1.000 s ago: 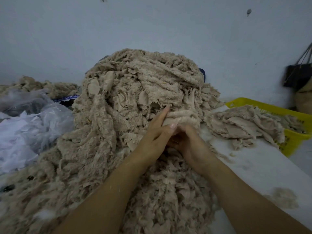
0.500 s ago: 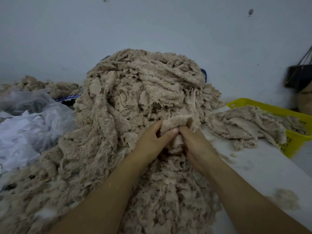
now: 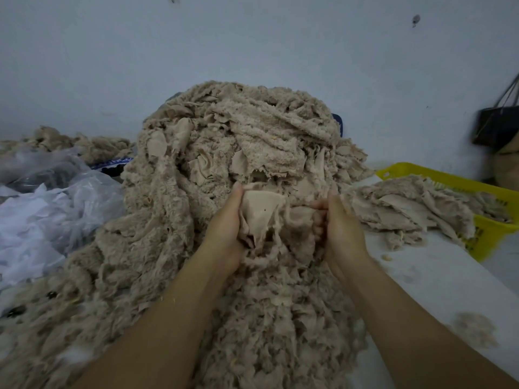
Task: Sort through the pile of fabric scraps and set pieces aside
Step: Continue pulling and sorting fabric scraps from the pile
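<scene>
Left hand (image 3: 224, 234) and right hand (image 3: 341, 228), palms facing inward, each gripping one beige scrap (image 3: 262, 213) stretched before the pile (image 3: 224, 141).

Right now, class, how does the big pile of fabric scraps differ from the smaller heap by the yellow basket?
The big pile towers; the smaller heap lies low. The big pile sits mid-table; the smaller heap spills over the yellow basket. Left hand and right hand grip a scrap at the big pile; the smaller heap is untouched. Both are frayed beige.
</scene>
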Motion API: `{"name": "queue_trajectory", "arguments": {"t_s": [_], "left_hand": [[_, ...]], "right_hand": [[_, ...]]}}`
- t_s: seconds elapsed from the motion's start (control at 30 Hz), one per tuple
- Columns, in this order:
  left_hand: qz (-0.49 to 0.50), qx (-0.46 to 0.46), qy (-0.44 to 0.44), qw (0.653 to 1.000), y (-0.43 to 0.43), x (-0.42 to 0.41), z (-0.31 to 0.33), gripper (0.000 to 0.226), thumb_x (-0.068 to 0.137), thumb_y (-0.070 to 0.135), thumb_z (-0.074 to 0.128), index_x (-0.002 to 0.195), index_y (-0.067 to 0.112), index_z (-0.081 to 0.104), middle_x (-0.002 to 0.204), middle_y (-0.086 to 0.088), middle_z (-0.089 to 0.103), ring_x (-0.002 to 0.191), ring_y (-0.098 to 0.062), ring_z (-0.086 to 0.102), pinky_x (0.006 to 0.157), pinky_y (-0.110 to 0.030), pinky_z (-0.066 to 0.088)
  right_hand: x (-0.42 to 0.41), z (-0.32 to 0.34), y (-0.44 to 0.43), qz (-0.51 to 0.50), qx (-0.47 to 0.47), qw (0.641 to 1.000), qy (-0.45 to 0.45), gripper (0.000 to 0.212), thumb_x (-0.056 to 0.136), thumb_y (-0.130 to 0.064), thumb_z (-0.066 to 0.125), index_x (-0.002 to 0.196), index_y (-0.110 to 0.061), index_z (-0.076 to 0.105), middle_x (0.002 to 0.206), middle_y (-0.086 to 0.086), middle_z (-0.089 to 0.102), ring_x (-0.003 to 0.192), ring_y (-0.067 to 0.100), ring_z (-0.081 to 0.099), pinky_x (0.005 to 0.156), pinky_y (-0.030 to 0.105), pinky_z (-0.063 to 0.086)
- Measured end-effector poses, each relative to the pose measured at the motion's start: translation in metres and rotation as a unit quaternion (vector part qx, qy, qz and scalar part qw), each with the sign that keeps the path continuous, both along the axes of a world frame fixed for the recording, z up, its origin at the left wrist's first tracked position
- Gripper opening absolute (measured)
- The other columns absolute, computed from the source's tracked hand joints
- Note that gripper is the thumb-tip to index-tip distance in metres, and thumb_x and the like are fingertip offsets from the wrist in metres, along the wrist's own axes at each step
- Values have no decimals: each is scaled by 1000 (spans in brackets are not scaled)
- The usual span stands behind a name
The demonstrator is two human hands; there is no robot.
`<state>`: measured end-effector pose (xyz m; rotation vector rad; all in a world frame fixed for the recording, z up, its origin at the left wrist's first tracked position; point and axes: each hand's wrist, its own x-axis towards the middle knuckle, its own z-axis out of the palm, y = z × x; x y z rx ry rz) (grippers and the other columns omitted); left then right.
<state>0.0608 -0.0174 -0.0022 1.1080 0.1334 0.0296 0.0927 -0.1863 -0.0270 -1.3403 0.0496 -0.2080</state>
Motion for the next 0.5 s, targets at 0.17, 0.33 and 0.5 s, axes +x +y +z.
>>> {"name": "queue_trajectory", "arguments": {"t_s": [0.17,0.33,0.5], "left_hand": [[-31,-56,-35,997,-5,2,0,54,101,46,43,107,-4,63,119,-20,66,113,-24,64,102,-42,49],[-28,77,-91,992,-6,2,-5,29,86,26,71,65,8,63,70,-15,55,76,-28,56,74,-33,52],[58,149,-42,986,-7,5,-8,25,102,29,55,101,12,72,80,-7,77,73,-21,72,64,-34,58]], "right_hand": [[-14,0,19,132,-109,984,-47,60,79,-83,44,91,-31,72,84,-15,74,79,0,69,69,18,55],[-20,-3,27,59,-287,947,-131,33,101,-43,46,72,-27,47,66,-12,47,55,-6,45,52,11,36],[-19,2,21,17,-235,966,-102,37,102,-38,41,68,-24,41,58,-11,41,53,6,40,59,30,36]]}}
